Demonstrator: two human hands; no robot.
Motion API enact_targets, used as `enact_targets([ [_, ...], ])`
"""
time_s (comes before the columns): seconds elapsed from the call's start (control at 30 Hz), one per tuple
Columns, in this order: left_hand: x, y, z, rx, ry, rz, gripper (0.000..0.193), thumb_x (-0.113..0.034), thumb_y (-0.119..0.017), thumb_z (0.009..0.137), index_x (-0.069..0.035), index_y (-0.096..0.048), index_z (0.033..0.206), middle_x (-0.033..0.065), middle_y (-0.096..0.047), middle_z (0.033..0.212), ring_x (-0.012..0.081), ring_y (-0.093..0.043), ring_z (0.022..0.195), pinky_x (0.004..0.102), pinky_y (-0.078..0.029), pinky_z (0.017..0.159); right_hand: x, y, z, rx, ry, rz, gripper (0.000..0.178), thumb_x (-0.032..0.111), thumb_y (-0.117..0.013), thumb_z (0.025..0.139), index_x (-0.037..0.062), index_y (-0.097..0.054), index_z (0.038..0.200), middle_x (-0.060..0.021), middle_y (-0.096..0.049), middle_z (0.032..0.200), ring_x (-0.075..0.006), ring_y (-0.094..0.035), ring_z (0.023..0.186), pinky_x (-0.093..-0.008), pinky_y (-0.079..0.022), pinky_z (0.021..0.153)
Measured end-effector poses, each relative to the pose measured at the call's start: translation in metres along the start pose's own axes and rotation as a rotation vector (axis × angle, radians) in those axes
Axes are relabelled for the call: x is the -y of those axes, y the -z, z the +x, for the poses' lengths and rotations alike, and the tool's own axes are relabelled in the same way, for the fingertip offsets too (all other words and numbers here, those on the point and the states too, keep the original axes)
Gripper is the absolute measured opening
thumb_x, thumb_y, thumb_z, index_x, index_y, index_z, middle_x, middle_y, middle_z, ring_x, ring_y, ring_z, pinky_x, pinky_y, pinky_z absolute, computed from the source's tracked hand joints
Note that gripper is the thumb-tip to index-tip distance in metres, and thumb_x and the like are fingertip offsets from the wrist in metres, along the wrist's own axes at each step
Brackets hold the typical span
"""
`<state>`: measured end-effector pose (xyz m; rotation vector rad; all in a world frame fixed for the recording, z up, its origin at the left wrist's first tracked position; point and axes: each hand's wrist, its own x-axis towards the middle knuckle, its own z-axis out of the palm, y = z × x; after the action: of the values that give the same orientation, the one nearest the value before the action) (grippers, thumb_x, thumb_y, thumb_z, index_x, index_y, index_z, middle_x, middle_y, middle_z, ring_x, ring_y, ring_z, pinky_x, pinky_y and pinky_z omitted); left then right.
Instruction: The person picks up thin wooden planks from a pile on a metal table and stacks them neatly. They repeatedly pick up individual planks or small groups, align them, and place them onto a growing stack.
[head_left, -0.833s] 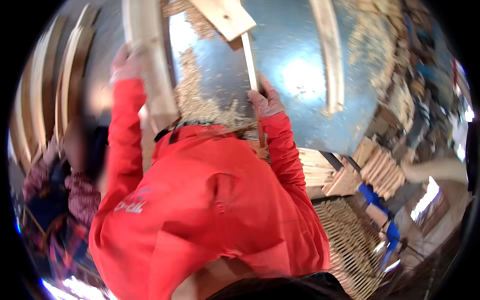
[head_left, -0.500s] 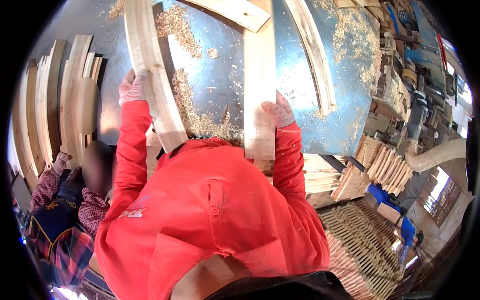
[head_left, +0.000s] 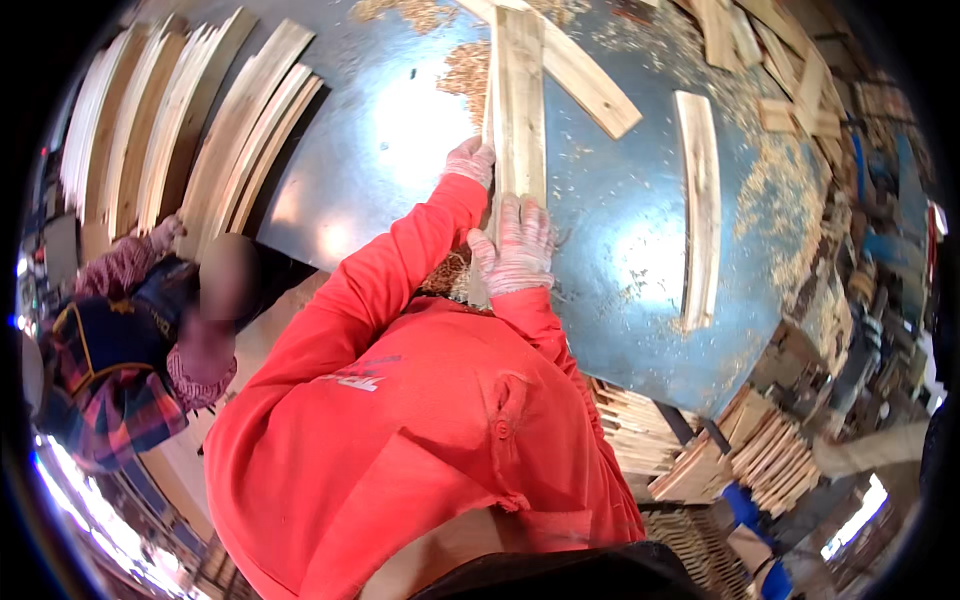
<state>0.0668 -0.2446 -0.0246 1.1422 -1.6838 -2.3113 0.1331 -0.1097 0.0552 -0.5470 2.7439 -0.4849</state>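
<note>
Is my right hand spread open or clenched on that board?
Spread open: your right hand lies over the board, with its fingers extended forward and its thumb out to the left.

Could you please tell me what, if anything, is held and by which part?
The left hand touches the central wooden board at its left edge, but whether it grips cannot be told; the right hand lies on top.

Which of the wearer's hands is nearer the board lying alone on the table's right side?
The right hand: it lies on the middle board, left of the lone board. The left hand is farther left, by the middle board's left edge.
</note>
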Motion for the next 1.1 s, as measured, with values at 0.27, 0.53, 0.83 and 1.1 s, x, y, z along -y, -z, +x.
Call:
enact_targets([
  [0.27, 0.002, 0.015, 0.001, 0.032, 0.129, -0.076, 0.047, -0.026, -0.058, 0.09, 0.004, -0.055, 0.127, 0.0161, -0.066, 0.109, 0.0235, -0.062, 0.098, 0.0327, -0.047, 0.088, -0.016, -0.001, 0.007, -0.038, -0.149, 0.215, 0.089, 0.047, -0.077, 0.069, 0.0238, -0.036, 0.145, -0.0286, -0.024, 0.148, -0.047, -0.042, 0.123, -0.0475, -0.042, 0.099],
  [0.53, -0.043, 0.033, 0.014, -0.046, 0.075, 0.095, 0.06, -0.043, -0.062, 0.087, 0.007, -0.058, 0.12, 0.0171, -0.067, 0.105, 0.0241, -0.061, 0.097, 0.0351, -0.048, 0.086, -0.01, 0.004, 0.005, -0.24, 0.045, -0.073, 0.077, 0.042, -0.074, 0.073, 0.018, -0.046, 0.14, -0.0239, -0.048, 0.132, -0.0421, -0.058, 0.095, -0.0455, -0.05, 0.087],
  [0.83, -0.048, 0.043, 0.034, -0.187, -0.024, -0.033, 0.044, -0.036, -0.064, 0.088, 0.001, -0.065, 0.111, 0.0088, -0.067, 0.093, 0.0176, -0.059, 0.082, 0.032, -0.047, 0.079, -0.06, -0.035, 0.016, -0.122, -0.064, 0.409, 0.056, 0.033, -0.056, 0.091, -0.0004, -0.045, 0.135, -0.0199, -0.062, 0.107, -0.0299, -0.062, 0.094, -0.0393, -0.05, 0.084],
  [1.1, -0.108, 0.136, 0.052, -0.274, -0.263, 0.675, 0.042, -0.036, -0.064, 0.079, -0.007, -0.065, 0.11, 0.0168, -0.068, 0.095, 0.0301, -0.064, 0.085, 0.0371, -0.05, 0.079, -0.107, -0.039, 0.036, -0.146, -0.177, 0.709, 0.047, 0.023, -0.054, 0.093, -0.0002, -0.048, 0.133, -0.016, -0.064, 0.103, -0.0255, -0.062, 0.092, -0.0349, -0.051, 0.082],
])
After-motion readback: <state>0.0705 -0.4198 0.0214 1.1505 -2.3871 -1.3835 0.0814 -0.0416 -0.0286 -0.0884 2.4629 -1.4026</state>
